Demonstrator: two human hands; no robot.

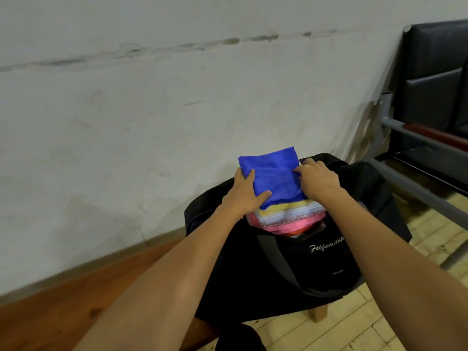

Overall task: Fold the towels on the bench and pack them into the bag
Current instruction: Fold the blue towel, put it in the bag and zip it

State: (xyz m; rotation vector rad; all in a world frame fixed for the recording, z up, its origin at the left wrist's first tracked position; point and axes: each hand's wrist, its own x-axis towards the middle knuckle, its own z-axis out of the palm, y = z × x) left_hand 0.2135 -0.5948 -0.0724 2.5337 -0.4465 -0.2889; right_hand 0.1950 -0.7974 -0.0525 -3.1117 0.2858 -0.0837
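Wooden bench nearest, black bag at its end, mouth open. L hand & R hand grip opposite sides of folded towel stack, blue towel on top, stack partly inside. Advice: lower level, squeeze evenly, keep edges aligned w/ opening.

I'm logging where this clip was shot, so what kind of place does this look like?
Probably a gym hall or changing area, though that is a guess. A long wooden bench runs along a scuffed plaster wall, the floor is pale wood blocks, and black padded seating stands in the corner.
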